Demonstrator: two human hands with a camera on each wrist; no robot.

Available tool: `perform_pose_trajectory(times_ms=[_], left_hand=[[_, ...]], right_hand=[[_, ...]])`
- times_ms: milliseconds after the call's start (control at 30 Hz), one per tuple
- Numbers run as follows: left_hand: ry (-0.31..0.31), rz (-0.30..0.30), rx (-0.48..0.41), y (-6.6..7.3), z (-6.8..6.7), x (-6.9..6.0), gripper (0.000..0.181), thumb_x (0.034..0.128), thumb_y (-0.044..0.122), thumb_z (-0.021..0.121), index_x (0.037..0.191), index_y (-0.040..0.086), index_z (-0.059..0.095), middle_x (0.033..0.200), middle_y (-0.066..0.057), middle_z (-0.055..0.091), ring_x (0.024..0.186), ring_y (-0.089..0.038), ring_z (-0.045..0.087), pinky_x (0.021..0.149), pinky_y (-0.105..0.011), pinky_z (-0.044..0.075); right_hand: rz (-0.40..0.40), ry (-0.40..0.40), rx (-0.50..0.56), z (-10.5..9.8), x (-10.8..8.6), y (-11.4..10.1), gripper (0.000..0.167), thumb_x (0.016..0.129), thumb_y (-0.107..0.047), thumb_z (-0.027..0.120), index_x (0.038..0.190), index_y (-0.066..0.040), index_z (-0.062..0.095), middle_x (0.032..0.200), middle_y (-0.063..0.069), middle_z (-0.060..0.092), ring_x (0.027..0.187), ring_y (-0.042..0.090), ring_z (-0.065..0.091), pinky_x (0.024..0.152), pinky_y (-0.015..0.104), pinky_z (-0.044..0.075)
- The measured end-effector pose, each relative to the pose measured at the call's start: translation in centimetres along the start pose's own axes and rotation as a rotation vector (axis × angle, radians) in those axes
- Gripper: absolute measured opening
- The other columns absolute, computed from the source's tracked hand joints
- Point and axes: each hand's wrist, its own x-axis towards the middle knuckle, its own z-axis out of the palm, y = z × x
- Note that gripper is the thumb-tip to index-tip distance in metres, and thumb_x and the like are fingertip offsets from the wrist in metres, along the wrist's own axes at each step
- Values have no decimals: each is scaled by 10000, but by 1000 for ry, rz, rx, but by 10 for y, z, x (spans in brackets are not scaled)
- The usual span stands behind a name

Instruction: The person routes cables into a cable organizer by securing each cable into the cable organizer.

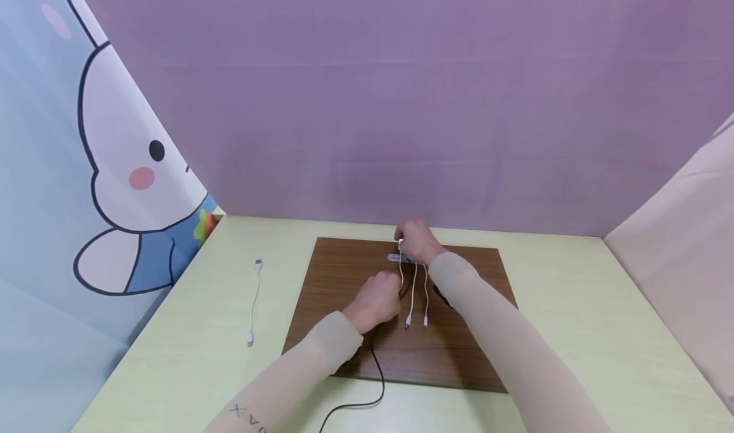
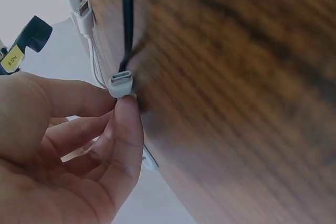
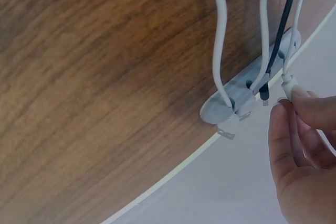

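Observation:
A grey cable clip strip lies near the far edge of a brown wood-grain board. Two white charging cables and a black cable run through its slots. Between thumb and fingers, my left hand pinches the white connector at one end of another white cable, above the board. My right hand pinches the plug at this cable's other end, beside the strip's last slot. In the right wrist view the thin cable rises from that plug.
A separate short white USB cable lies on the pale yellow table left of the board. The black cable trails over the board's near edge. Two white connector ends rest toward the board's middle. A purple backdrop stands behind.

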Motion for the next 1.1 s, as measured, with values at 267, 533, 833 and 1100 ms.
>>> perform_pose_trajectory(times_ms=[267, 533, 833, 1100], left_hand=[[-28, 1, 36, 3, 0, -3, 236, 849, 4, 704, 701, 117, 559, 760, -15, 590, 649, -147, 539, 625, -333, 522], [-47, -18, 3, 4, -5, -10, 260, 843, -18, 696, 670, 108, 547, 695, -9, 556, 616, -150, 527, 579, -316, 495], [-28, -2, -37, -6, -7, -19, 298, 887, 20, 665, 640, 125, 535, 685, -11, 578, 630, -141, 546, 604, -340, 515], [-13, -25, -111, -26, -17, -26, 147, 931, 38, 634, 819, 92, 712, 772, 6, 644, 629, -115, 561, 583, -280, 494]], right_hand=[[-21, 2, 0, 4, -2, 2, 208, 874, 51, 616, 1029, -3, 745, 1061, 139, 708, 1056, 326, 629, 915, 423, 525], [-28, -4, -17, 5, -3, 3, 233, 892, 47, 591, 1033, -9, 768, 1032, 128, 725, 1022, 306, 645, 877, 404, 541], [-21, -40, -96, 3, -7, 7, 210, 952, -13, 611, 1102, -11, 759, 1074, 131, 735, 1008, 282, 660, 880, 392, 542], [-3, -11, -38, 1, -15, 3, 243, 1005, -63, 599, 1215, -3, 706, 1200, 151, 704, 1115, 302, 654, 948, 413, 529]])
